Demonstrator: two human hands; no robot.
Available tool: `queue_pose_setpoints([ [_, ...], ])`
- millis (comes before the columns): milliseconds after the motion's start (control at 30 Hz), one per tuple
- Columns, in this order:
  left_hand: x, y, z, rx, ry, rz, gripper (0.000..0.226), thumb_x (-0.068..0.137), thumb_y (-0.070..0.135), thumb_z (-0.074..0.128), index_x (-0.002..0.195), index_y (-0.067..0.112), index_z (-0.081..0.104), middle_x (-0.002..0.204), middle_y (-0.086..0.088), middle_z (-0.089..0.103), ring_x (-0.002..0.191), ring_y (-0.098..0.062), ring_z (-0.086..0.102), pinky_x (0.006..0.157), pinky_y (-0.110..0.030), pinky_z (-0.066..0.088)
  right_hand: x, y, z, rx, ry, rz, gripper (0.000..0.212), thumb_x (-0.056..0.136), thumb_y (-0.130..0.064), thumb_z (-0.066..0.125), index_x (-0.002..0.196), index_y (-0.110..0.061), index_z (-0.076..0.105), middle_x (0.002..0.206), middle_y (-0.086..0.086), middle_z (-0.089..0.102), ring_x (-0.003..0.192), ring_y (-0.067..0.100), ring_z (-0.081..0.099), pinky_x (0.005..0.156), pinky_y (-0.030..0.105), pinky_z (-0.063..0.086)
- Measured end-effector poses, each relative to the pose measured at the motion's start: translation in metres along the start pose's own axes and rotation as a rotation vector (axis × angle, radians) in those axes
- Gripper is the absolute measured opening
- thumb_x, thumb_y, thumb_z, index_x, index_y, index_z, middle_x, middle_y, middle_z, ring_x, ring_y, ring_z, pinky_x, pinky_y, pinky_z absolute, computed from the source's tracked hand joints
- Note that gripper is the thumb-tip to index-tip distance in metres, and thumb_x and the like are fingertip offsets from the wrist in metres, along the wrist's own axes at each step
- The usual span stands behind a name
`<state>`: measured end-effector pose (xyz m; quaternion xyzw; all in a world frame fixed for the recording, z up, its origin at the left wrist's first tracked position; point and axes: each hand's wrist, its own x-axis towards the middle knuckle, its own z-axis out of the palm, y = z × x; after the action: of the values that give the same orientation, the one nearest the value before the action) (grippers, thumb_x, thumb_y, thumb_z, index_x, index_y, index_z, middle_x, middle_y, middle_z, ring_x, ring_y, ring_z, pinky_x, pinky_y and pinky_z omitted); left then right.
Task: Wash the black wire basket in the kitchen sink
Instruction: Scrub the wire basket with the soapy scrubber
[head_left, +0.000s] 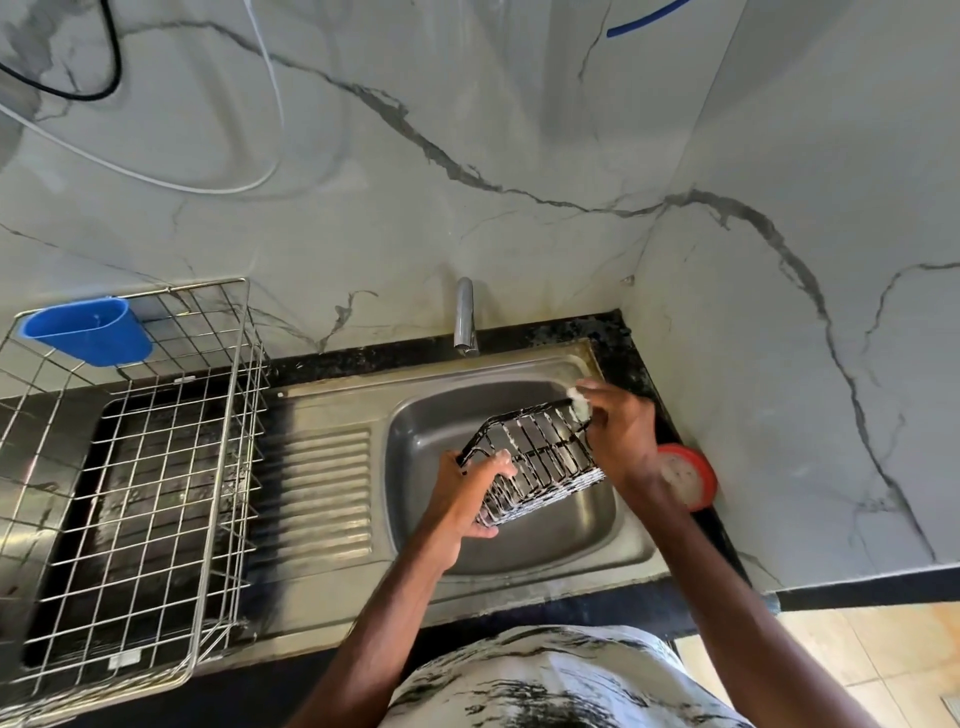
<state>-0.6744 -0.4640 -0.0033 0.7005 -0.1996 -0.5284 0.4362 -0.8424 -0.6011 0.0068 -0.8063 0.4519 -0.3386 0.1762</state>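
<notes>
Nearest the lens, a white shirt streaked with black, both bare forearms reaching forward from it over the counter edge. Left hand clamped around the near left corner of the black wire basket, fingers curled through the wires. Basket held tilted above the steel sink bowl, clear of the bottom, its wires flecked with white suds. Right hand at the basket's far right corner, fingers pinched on a small soapy scrubbing pad pressed against the top rim wire. Above the bowl, a chrome tap, no water visible from the spout. Right of the sink, against the marble wall, a red round tub, partly hidden by the right wrist. Left of the ribbed drainboard, a steel wire dish rack with a blue plastic holder hooked on its far rim.
</notes>
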Motion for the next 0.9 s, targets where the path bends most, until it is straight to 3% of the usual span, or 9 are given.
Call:
queue_pose_setpoints([
  [133, 0.001, 0.004, 0.004, 0.025, 0.004, -0.024, 0.109, 0.049, 0.07, 0.073, 0.135, 0.008, 0.05, 0.151, -0.003, 0.045, 0.122, -0.02, 0.052, 0.068, -0.044, 0.067, -0.017, -0.056, 0.011, 0.092, -0.111, -0.221, 0.053, 0.075, 0.023, 0.044, 0.11, 0.0, 0.076, 0.117, 0.012, 0.073, 0.1, 0.019, 0.074, 0.091, 0.011, 0.053],
  [233, 0.001, 0.005, 0.006, -0.012, 0.016, -0.086, 0.078, 0.081, 0.053, 0.08, 0.137, 0.015, 0.042, 0.143, 0.004, 0.046, 0.124, -0.02, 0.053, 0.079, -0.053, 0.066, -0.025, -0.075, 0.015, 0.159, -0.208, -0.349, 0.049, 0.078, 0.023, 0.049, 0.115, 0.0, 0.073, 0.126, 0.012, 0.069, 0.113, 0.02, 0.069, 0.092, 0.023, 0.057],
  [300, 0.005, 0.001, 0.005, 0.013, 0.033, -0.091, 0.065, 0.09, 0.042, 0.079, 0.136, 0.015, 0.042, 0.14, 0.004, 0.044, 0.122, -0.02, 0.053, 0.08, -0.054, 0.065, -0.023, -0.071, 0.015, 0.177, -0.206, -0.363, 0.048, 0.08, 0.021, 0.049, 0.117, 0.0, 0.072, 0.127, 0.012, 0.069, 0.114, 0.017, 0.068, 0.091, 0.021, 0.057],
  [400, 0.006, 0.0, 0.0, 0.051, 0.058, -0.052, 0.082, 0.072, 0.058, 0.082, 0.129, 0.007, 0.051, 0.136, 0.002, 0.05, 0.113, -0.016, 0.057, 0.071, -0.048, 0.067, -0.014, -0.042, 0.016, 0.146, -0.132, -0.282, 0.045, 0.082, 0.014, 0.044, 0.113, 0.001, 0.074, 0.118, 0.013, 0.072, 0.103, 0.015, 0.071, 0.09, 0.012, 0.053],
  [467, 0.006, -0.002, -0.002, 0.056, 0.068, -0.04, 0.077, 0.077, 0.054, 0.082, 0.129, 0.008, 0.049, 0.122, 0.005, 0.053, 0.105, -0.012, 0.058, 0.073, -0.05, 0.067, -0.007, -0.008, 0.016, 0.087, -0.091, -0.165, 0.038, 0.083, 0.01, 0.048, 0.103, -0.002, 0.078, 0.11, 0.011, 0.075, 0.095, 0.017, 0.074, 0.087, 0.008, 0.051],
  [600, 0.012, -0.006, -0.008, 0.102, 0.068, 0.012, 0.091, 0.06, 0.068, 0.078, 0.125, 0.007, 0.057, 0.134, -0.002, 0.057, 0.109, -0.011, 0.061, 0.064, -0.048, 0.066, -0.003, 0.056, 0.012, -0.026, -0.075, 0.084, 0.045, 0.067, 0.03, 0.055, 0.093, 0.003, 0.078, 0.095, 0.018, 0.077, 0.081, 0.031, 0.076, 0.083, 0.011, 0.047],
  [733, 0.009, 0.001, -0.006, 0.09, 0.043, 0.004, 0.1, 0.053, 0.072, 0.073, 0.125, 0.004, 0.058, 0.132, 0.002, 0.054, 0.106, -0.007, 0.058, 0.067, -0.049, 0.066, -0.007, 0.036, 0.015, -0.042, -0.01, 0.013, 0.052, 0.068, 0.029, 0.048, 0.101, 0.002, 0.077, 0.108, 0.019, 0.075, 0.092, 0.02, 0.073, 0.088, 0.012, 0.051],
  [833, 0.003, 0.007, 0.002, 0.065, 0.057, -0.018, 0.066, 0.083, 0.055, 0.076, 0.119, 0.002, 0.063, 0.132, 0.001, 0.052, 0.112, -0.019, 0.056, 0.075, -0.054, 0.066, -0.019, -0.018, 0.023, 0.028, -0.023, -0.188, 0.049, 0.08, 0.023, 0.042, 0.11, 0.001, 0.075, 0.117, 0.017, 0.072, 0.1, 0.016, 0.071, 0.089, 0.003, 0.047],
  [900, 0.0, 0.009, 0.003, 0.068, 0.052, -0.029, 0.038, 0.097, 0.044, 0.07, 0.106, 0.006, 0.07, 0.13, 0.002, 0.05, 0.118, -0.022, 0.05, 0.08, -0.056, 0.065, -0.027, -0.037, 0.026, 0.072, -0.072, -0.279, 0.051, 0.083, 0.022, 0.041, 0.117, 0.002, 0.072, 0.124, 0.014, 0.07, 0.111, 0.014, 0.067, 0.094, 0.008, 0.049],
])
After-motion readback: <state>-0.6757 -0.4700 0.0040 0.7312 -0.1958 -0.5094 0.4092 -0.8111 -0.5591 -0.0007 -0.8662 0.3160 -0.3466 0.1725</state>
